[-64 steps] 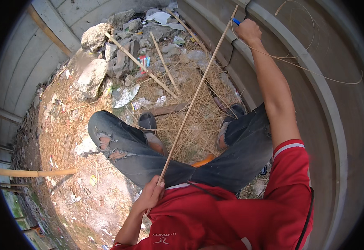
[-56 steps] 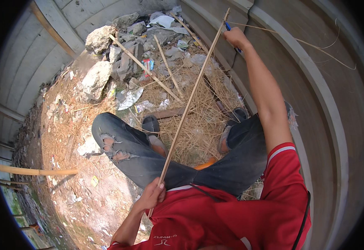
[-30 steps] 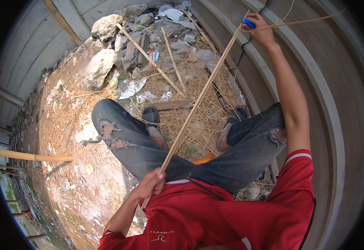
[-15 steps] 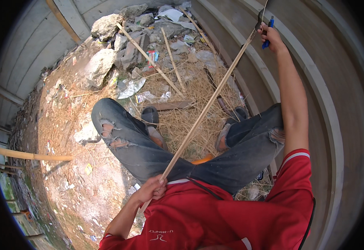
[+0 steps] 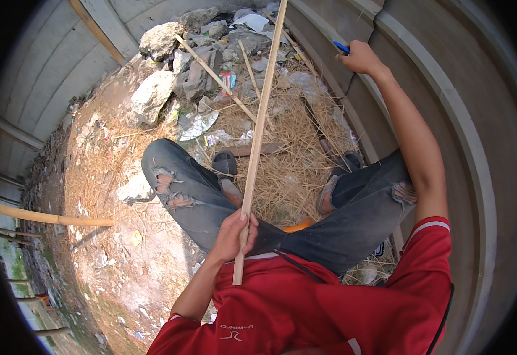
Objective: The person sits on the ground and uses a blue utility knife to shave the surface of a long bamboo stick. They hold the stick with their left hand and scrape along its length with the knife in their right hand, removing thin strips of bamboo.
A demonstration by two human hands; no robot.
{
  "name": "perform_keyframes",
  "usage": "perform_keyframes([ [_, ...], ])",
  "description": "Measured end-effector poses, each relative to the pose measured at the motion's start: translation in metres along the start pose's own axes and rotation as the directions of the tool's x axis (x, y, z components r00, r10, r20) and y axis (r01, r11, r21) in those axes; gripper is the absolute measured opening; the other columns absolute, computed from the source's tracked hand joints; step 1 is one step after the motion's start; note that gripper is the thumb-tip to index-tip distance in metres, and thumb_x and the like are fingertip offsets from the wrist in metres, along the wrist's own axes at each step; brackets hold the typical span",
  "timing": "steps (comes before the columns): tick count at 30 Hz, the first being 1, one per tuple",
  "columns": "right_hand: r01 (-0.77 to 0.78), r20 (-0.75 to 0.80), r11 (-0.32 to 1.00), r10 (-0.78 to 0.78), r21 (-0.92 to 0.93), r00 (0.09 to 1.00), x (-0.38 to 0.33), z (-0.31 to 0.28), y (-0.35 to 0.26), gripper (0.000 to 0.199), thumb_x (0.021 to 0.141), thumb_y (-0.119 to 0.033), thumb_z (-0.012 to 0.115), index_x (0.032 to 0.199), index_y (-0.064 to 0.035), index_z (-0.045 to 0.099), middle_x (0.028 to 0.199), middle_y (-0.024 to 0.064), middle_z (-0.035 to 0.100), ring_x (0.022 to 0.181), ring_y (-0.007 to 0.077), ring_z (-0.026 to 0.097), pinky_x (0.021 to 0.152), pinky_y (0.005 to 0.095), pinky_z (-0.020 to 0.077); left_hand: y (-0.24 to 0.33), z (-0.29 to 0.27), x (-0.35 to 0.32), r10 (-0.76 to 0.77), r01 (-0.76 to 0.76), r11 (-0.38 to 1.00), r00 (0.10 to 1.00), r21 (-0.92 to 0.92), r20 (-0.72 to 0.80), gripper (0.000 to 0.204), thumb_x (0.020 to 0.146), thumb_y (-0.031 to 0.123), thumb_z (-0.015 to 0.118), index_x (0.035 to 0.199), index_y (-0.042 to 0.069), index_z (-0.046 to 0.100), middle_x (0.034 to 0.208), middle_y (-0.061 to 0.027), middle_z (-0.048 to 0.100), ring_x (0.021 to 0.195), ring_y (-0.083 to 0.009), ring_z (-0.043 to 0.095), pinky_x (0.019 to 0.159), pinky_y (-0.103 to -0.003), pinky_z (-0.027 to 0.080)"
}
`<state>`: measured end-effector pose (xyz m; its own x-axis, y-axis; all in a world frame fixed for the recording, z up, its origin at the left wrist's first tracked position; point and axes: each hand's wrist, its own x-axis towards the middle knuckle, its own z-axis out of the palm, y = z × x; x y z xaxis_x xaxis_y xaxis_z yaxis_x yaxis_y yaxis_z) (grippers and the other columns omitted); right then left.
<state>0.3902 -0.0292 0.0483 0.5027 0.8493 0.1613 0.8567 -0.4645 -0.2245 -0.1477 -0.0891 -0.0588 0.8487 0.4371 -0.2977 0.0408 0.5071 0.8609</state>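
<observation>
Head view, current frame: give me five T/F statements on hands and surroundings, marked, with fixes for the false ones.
1. The left hand grips the pale strip near its lower end. True.
2. The right hand is touching the pale strip. False: it is apart from the pale strip, holding a blue tool.
3. The dark trousers are torn at both knees. True.
4. The whole pale strip is in view. False: it runs out of the picture's top edge.
5. The large pale rock lies to the right of the pale strip. False: it lies to the left.
</observation>
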Motion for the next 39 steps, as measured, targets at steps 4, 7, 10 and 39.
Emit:
perform_keyframes([
  [4,0.162,0.007,0.985,-0.163,0.060,0.987,-0.036,0.014,-0.062,0.033,0.079,-0.032,0.065,0.078,0.0008,0.070,0.075,0.0229,0.067,0.076,0.0416,0.066,0.075,0.0486,0.0532,0.017,0.012,0.030,0.122,-0.115,0.988,0.990,0.106,-0.063,0.037,0.107,0.032,0.034,0.113,0.000,0.051,0.057,-0.0062,0.049,0.037,-0.0120,0.043,0.037,-0.023,0.037],
  [7,0.241,0.017,0.956,-0.247,0.166,0.969,-0.065,0.019,-0.107,0.029,0.079,-0.028,0.065,0.074,0.0005,0.068,0.069,0.0233,0.064,0.070,0.0420,0.064,0.070,0.0493,0.0513,0.036,0.026,0.043,0.250,-0.236,0.960,0.966,0.153,-0.073,0.039,0.108,0.031,0.033,0.132,0.002,0.043,0.056,-0.0052,0.049,0.036,-0.0114,0.042,0.037,-0.023,0.037],
  [10,0.402,-0.116,0.893,-0.385,0.201,0.915,-0.086,0.033,-0.131,0.026,0.081,-0.024,0.066,0.071,0.0004,0.066,0.059,0.0222,0.059,0.060,0.0419,0.060,0.062,0.0498,0.0479,0.048,0.032,0.053,0.342,-0.331,0.929,0.939,0.164,-0.043,0.046,0.108,0.032,0.034,0.146,0.006,0.031,0.055,-0.0050,0.049,0.034,-0.0110,0.041,0.036,-0.022,0.036],
  [39,-0.025,-0.527,0.989,-0.056,-0.146,0.848,0.026,0.007,-0.052,0.025,0.081,-0.021,0.059,0.080,0.0027,0.067,0.074,0.0210,0.067,0.078,0.0405,0.068,0.072,0.0470,0.0531,0.008,0.031,0.013,0.136,-0.134,0.988,0.991,-0.070,0.013,0.048,0.107,0.024,0.038,0.153,0.009,0.030,0.049,-0.0015,0.034,0.032,-0.0089,0.030,0.031,-0.023,0.030],
])
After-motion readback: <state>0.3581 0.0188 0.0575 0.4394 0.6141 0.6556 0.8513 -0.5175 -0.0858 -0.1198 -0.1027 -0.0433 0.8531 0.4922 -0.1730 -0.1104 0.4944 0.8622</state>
